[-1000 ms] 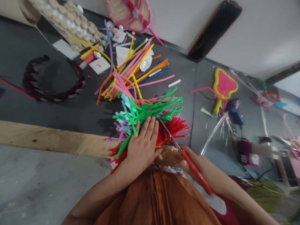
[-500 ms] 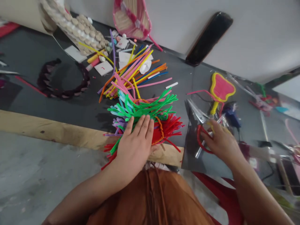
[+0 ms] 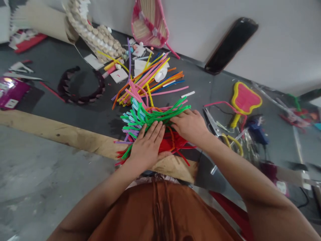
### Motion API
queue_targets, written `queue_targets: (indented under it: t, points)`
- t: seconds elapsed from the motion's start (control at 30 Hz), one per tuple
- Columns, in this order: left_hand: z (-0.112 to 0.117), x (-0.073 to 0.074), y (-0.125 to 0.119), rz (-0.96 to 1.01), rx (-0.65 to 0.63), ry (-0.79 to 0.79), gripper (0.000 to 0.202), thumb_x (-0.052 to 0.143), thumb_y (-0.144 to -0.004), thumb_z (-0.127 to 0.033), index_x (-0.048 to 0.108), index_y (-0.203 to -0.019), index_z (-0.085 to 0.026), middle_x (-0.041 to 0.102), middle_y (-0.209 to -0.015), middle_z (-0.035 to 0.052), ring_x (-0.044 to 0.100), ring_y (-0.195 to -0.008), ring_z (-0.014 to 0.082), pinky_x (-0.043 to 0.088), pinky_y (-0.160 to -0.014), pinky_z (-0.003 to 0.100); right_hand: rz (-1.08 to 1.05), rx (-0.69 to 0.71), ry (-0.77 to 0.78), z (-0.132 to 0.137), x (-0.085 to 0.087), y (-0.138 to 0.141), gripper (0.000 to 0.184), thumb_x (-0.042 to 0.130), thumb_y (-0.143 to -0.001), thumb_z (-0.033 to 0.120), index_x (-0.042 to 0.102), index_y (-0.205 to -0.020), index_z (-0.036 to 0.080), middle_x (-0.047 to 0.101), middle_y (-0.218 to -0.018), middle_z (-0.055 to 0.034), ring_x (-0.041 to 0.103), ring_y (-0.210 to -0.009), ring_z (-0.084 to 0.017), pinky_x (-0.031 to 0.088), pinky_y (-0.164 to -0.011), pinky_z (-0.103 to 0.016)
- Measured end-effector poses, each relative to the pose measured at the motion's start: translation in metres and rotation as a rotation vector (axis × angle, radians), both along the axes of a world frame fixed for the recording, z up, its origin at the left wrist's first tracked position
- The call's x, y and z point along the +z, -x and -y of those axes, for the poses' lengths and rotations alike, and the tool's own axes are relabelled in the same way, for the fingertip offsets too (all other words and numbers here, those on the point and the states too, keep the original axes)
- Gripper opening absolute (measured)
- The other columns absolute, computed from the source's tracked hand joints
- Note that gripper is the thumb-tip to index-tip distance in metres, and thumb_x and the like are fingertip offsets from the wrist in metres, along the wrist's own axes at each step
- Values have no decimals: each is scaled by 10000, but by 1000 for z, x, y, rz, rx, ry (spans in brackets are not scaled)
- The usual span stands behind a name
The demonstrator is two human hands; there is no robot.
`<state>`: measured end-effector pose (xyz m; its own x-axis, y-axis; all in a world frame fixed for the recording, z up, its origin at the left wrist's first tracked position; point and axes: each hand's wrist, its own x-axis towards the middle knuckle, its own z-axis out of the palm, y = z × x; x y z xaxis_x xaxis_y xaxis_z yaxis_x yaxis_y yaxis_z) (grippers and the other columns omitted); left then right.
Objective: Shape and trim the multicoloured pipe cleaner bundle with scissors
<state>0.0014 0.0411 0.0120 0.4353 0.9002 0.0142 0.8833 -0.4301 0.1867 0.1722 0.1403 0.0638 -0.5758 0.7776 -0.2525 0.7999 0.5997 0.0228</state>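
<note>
Moved: right hand point(image 3: 191, 126) has left the scissors point(image 3: 212, 121) and crossed back to the fan of cut chenille stems; the view has also swung a little left, bringing a purple packet point(image 3: 11, 93) into the left edge.
Left hand point(image 3: 146, 148): flat, palm down, fingers straight and close together, pressing on the red chenille stems point(image 3: 175, 143) at lower centre. It looks like a hold-down, keeping the layered stems from springing apart.
Right hand: laid on the green chenille stems point(image 3: 160, 115) just right of the left hand, fingers bent down among them. I cannot tell whether they pinch a stem or only rest there.
Bundle: green over pale blue, lilac and red, fanned across the near edge of the dark grey mat point(image 3: 50, 110) and onto the pale wooden plank point(image 3: 75, 138), probably so that both hands reach it.
Scissors: lying on the mat right of centre, blades towards the wall, handles hidden by the right forearm.
Loose stock: long mixed-colour chenille stems point(image 3: 152, 75) heaped above the bundle, near it.
Around: dark braided ring point(image 3: 80, 87) at upper left; pink paddle with a yellow rim point(image 3: 245, 99) at right.
</note>
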Motion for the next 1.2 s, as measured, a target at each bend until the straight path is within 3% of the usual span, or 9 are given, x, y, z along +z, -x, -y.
queue_targets:
  t: [0.13, 0.23, 0.33, 0.43, 0.5, 0.57, 0.7, 0.83, 1.2]
  points:
    - [0, -1, 0, 32, 10, 8, 798, 423, -942, -651, 426, -1485, -66, 317, -1608, 153, 284, -1505, 289, 168, -1241, 513, -17, -47, 2, 0, -1, -15, 272, 480, -975, 306, 731, -991, 205, 749, -1029, -101, 632, -1029, -273, 419, -802, -361]
    - [-1, -2, -1, 50, 7, 12, 788, 413, -950, -643, 408, -1497, -77, 302, -1616, 143, 275, -1508, 286, 169, -1240, 517, -64, -232, -26, -3, 1, -34, 291, 461, -979, 335, 724, -996, 212, 749, -934, -78, 661, -867, -236, 418, -711, -321]
    - [-1, -2, -1, 64, 5, 20, 798, 422, -949, -637, 360, -1524, -87, 295, -1620, 134, 272, -1509, 289, 165, -1242, 525, -203, -371, -253, -5, 5, -49, 298, 488, -968, 346, 698, -1119, 198, 732, -1011, -111, 655, -917, -269, 460, -731, -360]
    - [-1, -1, -2, 67, 7, 42, 795, 422, -944, -646, 371, -1523, -103, 297, -1622, 118, 266, -1512, 286, 149, -1249, 521, -444, -163, -517, 8, 10, -49, 281, 516, -952, 237, 658, -1191, 196, 720, -1101, -119, 635, -995, -268, 487, -856, -429]
    - [-1, -1, -2, 63, 9, 53, 802, 438, -938, -645, 367, -1526, -104, 289, -1625, 110, 253, -1517, 279, 134, -1255, 510, -541, 96, -476, 22, 8, -40, 274, 512, -932, 131, 670, -1144, 204, 741, -1047, -76, 636, -967, -226, 505, -883, -392]
    - [-1, -2, -2, 59, 8, 59, 845, 468, -921, -655, 335, -1537, -93, 271, -1630, 115, 239, -1522, 277, 126, -1258, 505, -522, 227, -338, 35, 0, -31, 283, 508, -924, 83, 688, -1117, 183, 751, -1022, -70, 632, -954, -208, 522, -883, -359]
    - [0, -3, -2, 64, 0, 85, 980, 482, -864, -737, 273, -1555, -76, 246, -1635, 124, 223, -1526, 284, 109, -1260, 516, -363, 155, -168, 48, -25, -25, 277, 509, -950, 134, 719, -1128, 161, 744, -1049, -104, 612, -994, -229, 508, -906, -385]
    - [-1, -2, -3, 58, 3, 98, 1003, 498, -847, -748, 266, -1559, -80, 239, -1640, 116, 212, -1529, 287, 108, -1262, 514, -247, 59, -212, 54, -40, -30, 295, 549, -949, 190, 706, -1198, 210, 736, -1142, -64, 570, -1026, -257, 473, -834, -386]
    - [-1, 1, -2, -4, -6, 83, 898, 391, -914, -714, 326, -1541, -75, 258, -1633, 137, 211, -1529, 292, 83, -1254, 516, -275, 34, -194, 54, -33, -31, 377, 469, -1017, 352, 626, -1337, 229, 724, -1212, -46, 564, -1067, -264, 441, -801, -392]
